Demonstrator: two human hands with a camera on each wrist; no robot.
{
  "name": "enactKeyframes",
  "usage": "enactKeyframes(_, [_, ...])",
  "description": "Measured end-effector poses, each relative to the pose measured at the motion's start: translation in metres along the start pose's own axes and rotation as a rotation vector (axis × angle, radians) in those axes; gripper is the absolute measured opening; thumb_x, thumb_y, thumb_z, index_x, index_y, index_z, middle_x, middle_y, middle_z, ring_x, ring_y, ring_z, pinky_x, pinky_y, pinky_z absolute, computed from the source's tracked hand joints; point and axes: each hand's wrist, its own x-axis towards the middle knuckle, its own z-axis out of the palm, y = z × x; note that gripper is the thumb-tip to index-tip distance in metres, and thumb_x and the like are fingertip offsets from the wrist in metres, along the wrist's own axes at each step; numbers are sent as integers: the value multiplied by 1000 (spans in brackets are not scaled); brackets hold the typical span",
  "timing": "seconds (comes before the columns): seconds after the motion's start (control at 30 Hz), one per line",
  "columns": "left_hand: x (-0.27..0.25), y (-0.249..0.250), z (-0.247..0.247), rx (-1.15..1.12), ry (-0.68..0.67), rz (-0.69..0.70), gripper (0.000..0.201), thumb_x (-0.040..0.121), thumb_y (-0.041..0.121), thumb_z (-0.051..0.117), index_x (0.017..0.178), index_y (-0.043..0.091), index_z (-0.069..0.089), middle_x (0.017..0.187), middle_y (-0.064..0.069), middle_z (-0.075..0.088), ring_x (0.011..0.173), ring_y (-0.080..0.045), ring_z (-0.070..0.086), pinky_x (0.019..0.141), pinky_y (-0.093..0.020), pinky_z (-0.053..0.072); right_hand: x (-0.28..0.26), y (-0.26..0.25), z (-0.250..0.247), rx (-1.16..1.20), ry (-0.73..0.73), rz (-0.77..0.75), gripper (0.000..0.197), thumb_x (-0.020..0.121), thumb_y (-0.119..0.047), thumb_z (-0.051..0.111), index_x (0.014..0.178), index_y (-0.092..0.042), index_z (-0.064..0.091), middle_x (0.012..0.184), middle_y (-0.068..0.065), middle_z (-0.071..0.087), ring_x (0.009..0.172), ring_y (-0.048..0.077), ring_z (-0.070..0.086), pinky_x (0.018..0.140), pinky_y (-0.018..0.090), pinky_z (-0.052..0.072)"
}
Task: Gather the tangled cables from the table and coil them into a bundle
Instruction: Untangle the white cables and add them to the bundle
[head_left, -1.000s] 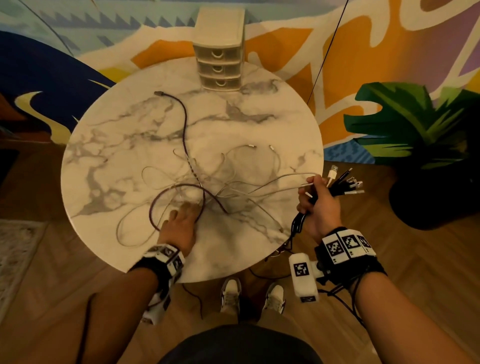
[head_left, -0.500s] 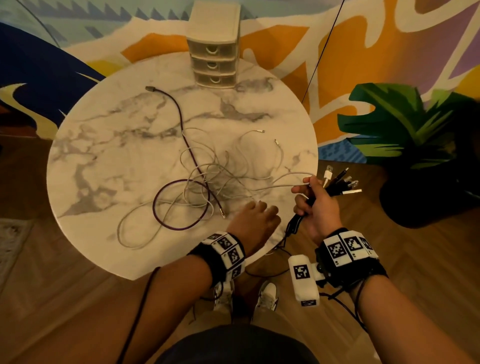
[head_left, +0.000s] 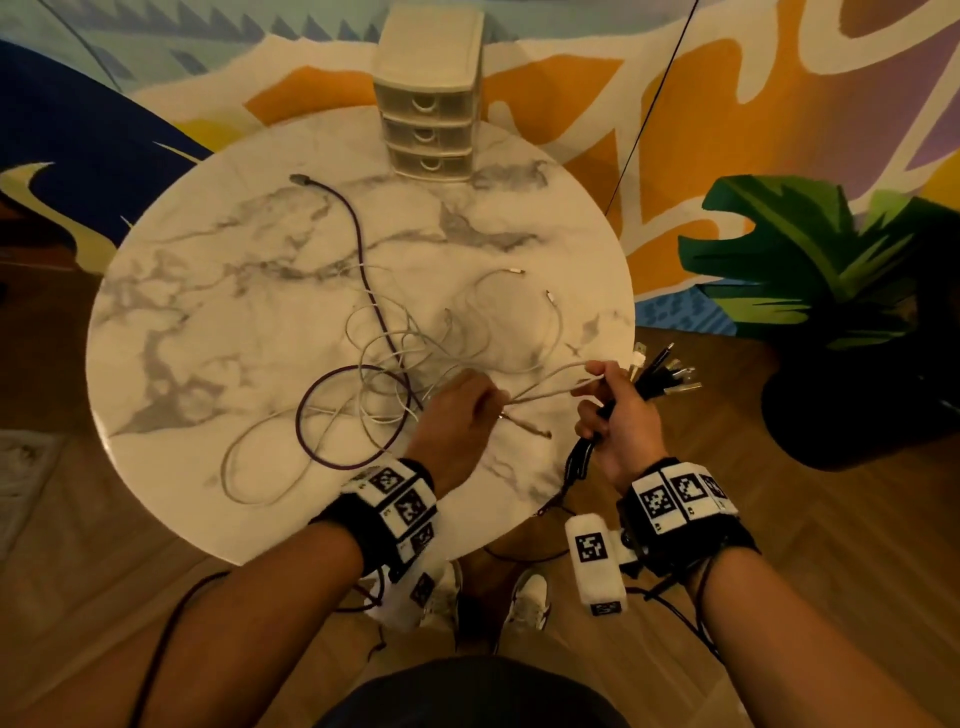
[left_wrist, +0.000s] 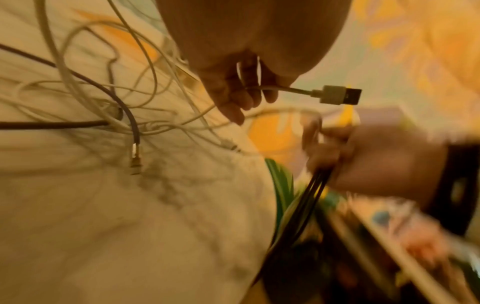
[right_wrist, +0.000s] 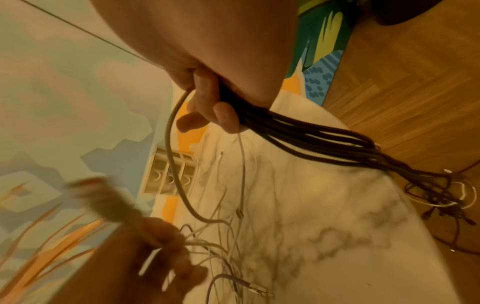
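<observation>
A tangle of white cables (head_left: 410, 358) and one purple cable (head_left: 332, 395) lie on the round marble table (head_left: 208, 322). My left hand (head_left: 480, 402) hovers over the tangle's right side and pinches a white cable; the left wrist view shows its USB plug (left_wrist: 336, 95) sticking out past the fingers (left_wrist: 233, 96). Just to the right, at the table's edge, my right hand (head_left: 605, 400) grips a bundle of black cables (right_wrist: 311, 139) plus white strands. The bundle's plugs (head_left: 667, 369) fan out above the fist, and its tails (head_left: 574, 462) hang below the table edge.
A small three-drawer plastic unit (head_left: 428, 98) stands at the table's far edge. A dark pot with a green leafy plant (head_left: 831, 312) sits on the wooden floor to the right. My shoes (head_left: 527, 597) are below the near edge. A painted wall lies behind.
My left hand left the purple loop, crossed to the right and took hold of a white cable close to the right hand. The white cables bunched toward the middle. The right hand stayed put.
</observation>
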Motion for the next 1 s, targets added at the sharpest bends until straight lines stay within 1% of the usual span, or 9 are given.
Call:
enactKeyframes(0.13, [5, 38, -34, -703, 77, -246, 18, 99, 10, 40, 96, 4, 57, 84, 2, 62, 75, -19, 55, 70, -35, 52, 4, -2, 17, -317, -110, -1, 48, 102, -37, 33, 83, -7, 65, 58, 6, 56, 36, 9, 31, 39, 20, 23])
enactKeyframes(0.23, [8, 54, -46, -727, 104, -193, 17, 97, 6, 41, 100, 0, 56, 89, -2, 59, 74, -20, 54, 73, -37, 52, 1, -8, 22, -843, -228, -49, 64, 100, -46, 30, 63, -8, 64, 50, 8, 54, 33, 9, 39, 45, 24, 30])
enactKeyframes(0.3, [11, 55, -48, -614, 179, -146, 18, 98, 9, 41, 96, 2, 57, 85, -6, 58, 61, -17, 51, 59, -34, 50, -3, -17, 19, -1081, -250, -97, 68, 98, -51, 31, 53, -9, 58, 47, 8, 54, 35, 10, 44, 52, 26, 35])
enactKeyframes(0.4, [16, 53, -46, -484, 268, -139, 19, 99, 17, 41, 93, 8, 57, 82, -13, 60, 50, -16, 47, 50, -31, 43, -15, -34, 11, -994, -191, -220, 67, 96, -52, 38, 47, -10, 51, 41, 6, 48, 36, 14, 44, 52, 28, 38])
enactKeyframes(0.57, [19, 69, -44, -653, 248, -203, 25, 101, 13, 35, 105, -1, 55, 89, -3, 56, 56, -12, 47, 61, -41, 53, -39, -56, 11, -422, -158, -342, 55, 98, -36, 44, 48, -13, 52, 42, 2, 47, 35, 13, 37, 42, 22, 32])
enactKeyframes(0.63, [20, 77, -44, -661, 214, -208, 21, 100, 13, 38, 107, 2, 54, 84, -4, 53, 58, -15, 50, 62, -38, 56, -41, -54, 17, -451, -227, -385, 45, 101, -31, 40, 66, -18, 66, 47, 0, 48, 41, 11, 36, 42, 20, 30])
enactKeyframes(0.7, [17, 87, -43, -628, 177, -188, 15, 98, 14, 43, 106, 7, 52, 85, -4, 54, 58, -15, 54, 60, -38, 57, -42, -47, 26, -616, -331, -429, 33, 102, -25, 37, 81, -25, 63, 53, -1, 47, 43, 6, 36, 45, 19, 30])
enactKeyframes(0.87, [5, 108, -40, -568, 167, -132, 8, 95, 20, 52, 96, 13, 51, 86, -5, 60, 58, -16, 57, 52, -30, 52, -51, -39, 46, -562, -522, -417, 33, 102, -19, 32, 74, -11, 48, 61, 2, 44, 42, -1, 39, 45, 9, 31])
enactKeyframes(1.0, [0, 102, -44, -347, 203, -21, 4, 93, 17, 55, 97, 18, 55, 93, 5, 59, 69, -10, 56, 60, -17, 48, -44, -29, 46, -630, -467, -480, 34, 92, -38, 36, 67, -17, 46, 58, -5, 44, 45, 0, 39, 50, 16, 31])
